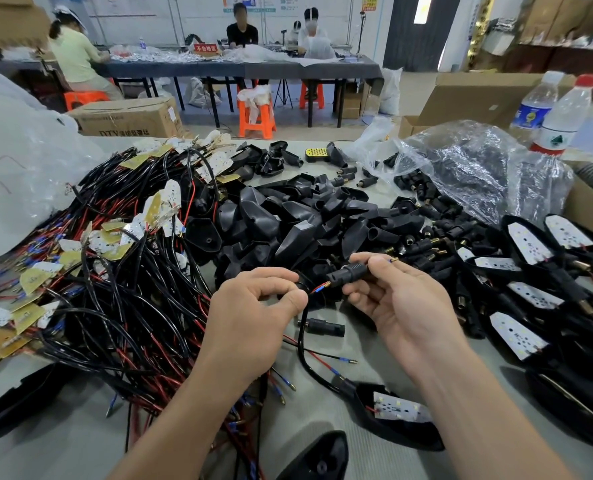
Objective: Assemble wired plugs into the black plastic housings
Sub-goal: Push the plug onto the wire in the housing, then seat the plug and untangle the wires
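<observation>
The black plug (347, 273) is held above the counter (63, 427), near the middle of the view, lying roughly level with its left end facing the left hand (253, 306). The right hand (402, 306) holds it with thumb and fingers curled round its body, and a small brass-tipped wire end (394, 260) shows just past those fingers. Thin red and blue wire ends (317, 288) reach the plug's left end. The left hand pinches the black cable (302, 344) just beside them between thumb and forefinger, the other fingers curled in. From there the cable hangs down and curves right to a black housing (402, 434) lying on the counter with a white LED board (400, 407) in it. A loose plug (323, 328) lies on the counter just below the hands. Behind them is a heap of empty black housings (288, 223), and to the left a big tangle of black and red wires with small boards (115, 271). More small plugs (437, 230) spill from a clear plastic bag (468, 168) at the right, near a group of housings fitted with boards (530, 244). Two water bottles (565, 116) stand behind the bag.
</observation>
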Action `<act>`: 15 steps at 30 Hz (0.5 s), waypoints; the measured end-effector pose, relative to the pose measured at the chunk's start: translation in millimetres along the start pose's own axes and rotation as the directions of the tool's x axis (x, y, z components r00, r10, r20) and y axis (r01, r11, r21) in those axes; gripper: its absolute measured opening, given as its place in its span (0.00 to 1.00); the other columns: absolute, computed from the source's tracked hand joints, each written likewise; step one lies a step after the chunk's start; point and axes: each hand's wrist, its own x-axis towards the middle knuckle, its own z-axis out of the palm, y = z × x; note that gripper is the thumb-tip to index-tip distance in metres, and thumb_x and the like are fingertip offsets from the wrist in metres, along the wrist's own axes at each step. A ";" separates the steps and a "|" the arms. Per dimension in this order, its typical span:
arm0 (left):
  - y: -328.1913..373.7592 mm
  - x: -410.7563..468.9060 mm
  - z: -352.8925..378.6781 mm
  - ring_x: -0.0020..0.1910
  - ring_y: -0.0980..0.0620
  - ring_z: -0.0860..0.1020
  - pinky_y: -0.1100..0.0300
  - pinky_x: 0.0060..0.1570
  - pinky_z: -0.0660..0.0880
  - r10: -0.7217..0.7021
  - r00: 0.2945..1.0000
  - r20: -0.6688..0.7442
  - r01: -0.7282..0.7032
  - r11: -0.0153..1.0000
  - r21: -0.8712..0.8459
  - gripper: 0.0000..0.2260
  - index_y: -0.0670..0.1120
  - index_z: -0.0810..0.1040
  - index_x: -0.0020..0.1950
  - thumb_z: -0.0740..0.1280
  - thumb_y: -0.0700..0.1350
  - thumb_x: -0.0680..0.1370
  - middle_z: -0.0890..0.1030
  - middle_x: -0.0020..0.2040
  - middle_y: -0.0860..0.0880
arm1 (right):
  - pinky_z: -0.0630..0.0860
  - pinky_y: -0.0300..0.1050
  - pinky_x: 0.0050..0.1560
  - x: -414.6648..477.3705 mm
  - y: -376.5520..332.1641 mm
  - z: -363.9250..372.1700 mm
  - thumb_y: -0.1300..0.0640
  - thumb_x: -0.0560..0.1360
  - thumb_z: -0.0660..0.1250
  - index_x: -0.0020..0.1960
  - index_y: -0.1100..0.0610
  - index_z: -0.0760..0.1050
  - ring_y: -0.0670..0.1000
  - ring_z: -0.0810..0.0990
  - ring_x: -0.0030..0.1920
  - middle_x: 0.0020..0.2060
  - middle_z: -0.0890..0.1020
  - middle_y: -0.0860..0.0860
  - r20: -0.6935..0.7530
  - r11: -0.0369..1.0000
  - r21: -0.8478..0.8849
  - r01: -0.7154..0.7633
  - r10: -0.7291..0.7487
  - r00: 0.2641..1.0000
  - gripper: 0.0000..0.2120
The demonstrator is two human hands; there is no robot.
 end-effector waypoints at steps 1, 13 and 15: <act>0.9 -0.6 -0.1 0.54 0.63 0.80 0.53 0.62 0.75 0.002 1.000 -0.004 -0.002 1.000 0.022 0.11 0.62 0.86 0.36 0.77 0.46 0.75 0.82 0.51 0.70 | 0.80 0.40 0.33 -0.5 0.0 0.1 0.64 0.84 0.59 0.48 0.64 0.82 0.51 0.82 0.32 0.38 0.85 0.59 0.009 1.000 -0.006 0.005 -0.005 1.000 0.14; 3.8 -3.8 0.1 0.50 0.64 0.80 0.57 0.57 0.76 -0.011 0.998 -0.054 0.011 1.000 0.007 0.11 0.63 0.85 0.39 0.75 0.46 0.76 0.83 0.47 0.70 | 0.78 0.39 0.32 -4.3 0.4 2.1 0.66 0.83 0.62 0.42 0.59 0.85 0.52 0.81 0.33 0.35 0.84 0.58 0.067 0.976 -0.174 0.132 -0.122 0.990 0.16; 3.3 -3.9 0.0 0.51 0.65 0.80 0.56 0.58 0.76 -0.006 0.999 -0.043 0.006 1.000 -0.010 0.11 0.61 0.86 0.38 0.76 0.45 0.75 0.84 0.46 0.69 | 0.78 0.39 0.33 -4.6 -0.1 1.9 0.65 0.83 0.62 0.43 0.60 0.85 0.51 0.82 0.33 0.36 0.84 0.58 0.060 0.978 -0.170 0.124 -0.115 0.991 0.16</act>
